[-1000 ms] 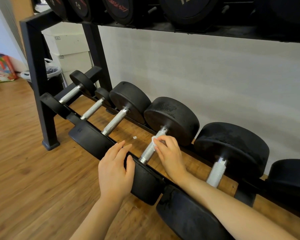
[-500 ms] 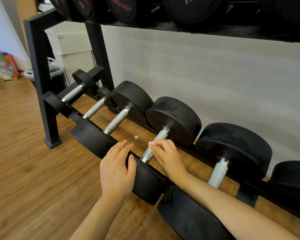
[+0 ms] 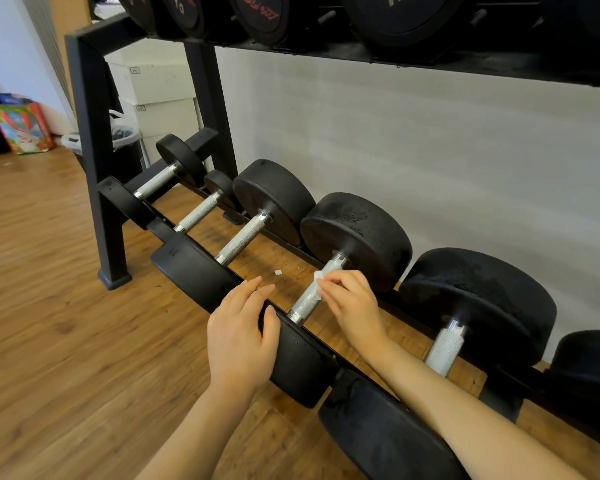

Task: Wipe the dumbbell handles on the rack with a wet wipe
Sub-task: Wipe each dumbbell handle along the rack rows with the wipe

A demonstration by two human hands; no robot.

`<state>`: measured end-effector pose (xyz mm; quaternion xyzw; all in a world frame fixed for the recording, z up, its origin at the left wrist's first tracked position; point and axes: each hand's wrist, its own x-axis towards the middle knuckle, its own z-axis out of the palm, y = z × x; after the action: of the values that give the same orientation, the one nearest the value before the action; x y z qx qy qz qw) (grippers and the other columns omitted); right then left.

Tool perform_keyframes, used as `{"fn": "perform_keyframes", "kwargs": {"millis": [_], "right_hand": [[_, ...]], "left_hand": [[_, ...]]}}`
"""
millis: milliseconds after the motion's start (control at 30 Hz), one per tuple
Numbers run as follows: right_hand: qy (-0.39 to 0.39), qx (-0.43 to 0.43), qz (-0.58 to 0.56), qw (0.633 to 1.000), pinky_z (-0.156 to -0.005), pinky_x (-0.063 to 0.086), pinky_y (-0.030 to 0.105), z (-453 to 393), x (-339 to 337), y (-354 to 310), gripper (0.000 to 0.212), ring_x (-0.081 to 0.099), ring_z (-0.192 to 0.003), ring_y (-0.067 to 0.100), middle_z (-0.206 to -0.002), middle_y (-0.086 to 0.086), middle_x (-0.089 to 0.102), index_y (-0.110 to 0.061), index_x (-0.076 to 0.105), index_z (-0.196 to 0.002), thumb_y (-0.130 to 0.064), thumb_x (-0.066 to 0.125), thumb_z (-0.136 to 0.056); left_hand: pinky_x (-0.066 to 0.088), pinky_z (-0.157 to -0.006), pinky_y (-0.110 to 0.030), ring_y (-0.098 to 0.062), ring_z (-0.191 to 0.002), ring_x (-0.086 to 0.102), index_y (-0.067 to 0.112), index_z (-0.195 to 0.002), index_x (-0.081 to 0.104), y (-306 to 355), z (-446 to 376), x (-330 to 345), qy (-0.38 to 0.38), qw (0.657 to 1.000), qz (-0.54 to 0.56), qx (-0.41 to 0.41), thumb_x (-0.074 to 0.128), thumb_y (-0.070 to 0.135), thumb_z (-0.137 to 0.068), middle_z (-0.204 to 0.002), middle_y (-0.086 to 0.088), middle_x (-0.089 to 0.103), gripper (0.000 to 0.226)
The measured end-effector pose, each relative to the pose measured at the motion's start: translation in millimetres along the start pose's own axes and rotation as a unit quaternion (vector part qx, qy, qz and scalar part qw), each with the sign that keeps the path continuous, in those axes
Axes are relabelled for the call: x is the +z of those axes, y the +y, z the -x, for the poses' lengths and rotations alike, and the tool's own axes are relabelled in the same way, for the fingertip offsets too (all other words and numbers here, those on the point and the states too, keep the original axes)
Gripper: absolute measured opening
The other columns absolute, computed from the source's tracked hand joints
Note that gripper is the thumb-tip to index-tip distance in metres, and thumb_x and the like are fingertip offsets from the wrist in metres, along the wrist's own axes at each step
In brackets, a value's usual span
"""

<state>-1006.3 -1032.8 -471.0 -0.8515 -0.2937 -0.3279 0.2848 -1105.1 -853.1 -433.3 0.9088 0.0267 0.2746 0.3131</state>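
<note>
Several black dumbbells with knurled silver handles lie side by side on the lower tier of a black rack [image 3: 94,140]. My right hand [image 3: 352,299] pinches a small white wet wipe [image 3: 320,276] against the upper part of one dumbbell handle [image 3: 307,299] in the middle of the row. My left hand [image 3: 238,336] rests on the near black head [image 3: 298,358] of that same dumbbell, fingers loosely over its top edge.
Neighbouring handles lie to the left [image 3: 241,239] and right [image 3: 444,349]. An upper shelf of dumbbells [image 3: 406,15] overhangs the row. A small white scrap [image 3: 278,271] lies on the wooden floor. A bin [image 3: 125,136], white boxes [image 3: 160,95] and a colourful bag [image 3: 21,128] stand at the left.
My right hand and the wipe have slid slightly along the handle. The left hand stays on the dumbbell head. The view has shifted a little.
</note>
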Motion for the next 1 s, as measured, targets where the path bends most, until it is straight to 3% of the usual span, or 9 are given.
{"fn": "perform_keyframes", "kwargs": {"millis": [100, 300, 533, 667, 833, 1000], "right_hand": [[-0.044, -0.040, -0.005, 0.998, -0.081, 0.053, 0.025, 5.0, 6.3, -1.3, 0.027, 0.052, -0.105, 0.011, -0.105, 0.002, 0.066, -0.008, 0.070, -0.111, -0.021, 0.057, -0.091], [-0.037, -0.056, 0.053, 0.996, -0.101, 0.045, 0.036, -4.2, 2.6, 7.5, 0.031, 0.056, -0.115, 0.015, -0.111, -0.004, 0.070, -0.014, 0.072, -0.112, -0.026, 0.052, -0.092], [-0.116, -0.097, 0.020, 0.988, -0.108, 0.039, 0.033, 0.0, 6.7, -0.8, 0.031, 0.056, -0.120, 0.014, -0.116, -0.002, 0.069, -0.014, 0.070, -0.115, -0.023, 0.051, -0.092], [-0.103, -0.066, 0.058, 0.991, -0.106, 0.043, 0.043, -8.7, 3.4, 8.8, 0.030, 0.058, -0.119, 0.017, -0.115, 0.000, 0.069, -0.014, 0.069, -0.115, -0.016, 0.060, -0.087], [-0.184, -0.128, 0.048, 0.973, -0.114, 0.029, 0.035, -3.6, 9.5, -9.6, 0.038, 0.058, -0.115, 0.014, -0.111, -0.001, 0.067, -0.015, 0.067, -0.112, -0.006, 0.073, -0.075], [-0.172, -0.091, 0.077, 0.978, -0.115, 0.026, 0.035, -7.0, 5.3, -1.1, 0.040, 0.053, -0.123, 0.014, -0.116, -0.004, 0.066, -0.019, 0.066, -0.117, -0.008, 0.074, -0.079]], "left_hand": [[0.038, -0.106, -0.037, -0.016, -0.127, 0.052, 0.021, -0.122, 0.068, 1.2, 0.5, -0.5, 0.001, 1.000, -0.001, -0.003, 0.032, 0.037, -0.092, -0.131, 0.002, 0.063, 0.050], [0.037, -0.104, -0.034, -0.018, -0.127, 0.053, 0.019, -0.122, 0.068, 2.0, 0.3, -1.3, 0.002, 1.000, 0.001, 0.001, 0.033, 0.037, -0.092, -0.131, 0.001, 0.062, 0.050], [0.039, -0.109, -0.042, -0.016, -0.134, 0.047, 0.023, -0.132, 0.062, -2.7, 11.7, 2.3, 0.015, 0.999, 0.033, -0.012, 0.035, 0.039, -0.094, -0.141, 0.002, 0.056, 0.050], [0.041, -0.108, -0.047, -0.016, -0.133, 0.048, 0.022, -0.132, 0.062, -3.8, 12.9, 3.7, 0.024, 0.998, 0.051, -0.012, 0.036, 0.037, -0.093, -0.141, 0.002, 0.056, 0.049], [0.042, -0.106, -0.052, -0.017, -0.134, 0.048, 0.021, -0.131, 0.063, -4.8, 13.6, 4.7, 0.025, 0.998, 0.060, -0.012, 0.035, 0.035, -0.092, -0.141, 0.002, 0.056, 0.050], [0.042, -0.106, -0.052, -0.018, -0.133, 0.048, 0.020, -0.131, 0.063, -6.0, 14.0, 5.4, 0.030, 0.998, 0.062, -0.009, 0.036, 0.034, -0.092, -0.141, 0.001, 0.056, 0.049]]}}
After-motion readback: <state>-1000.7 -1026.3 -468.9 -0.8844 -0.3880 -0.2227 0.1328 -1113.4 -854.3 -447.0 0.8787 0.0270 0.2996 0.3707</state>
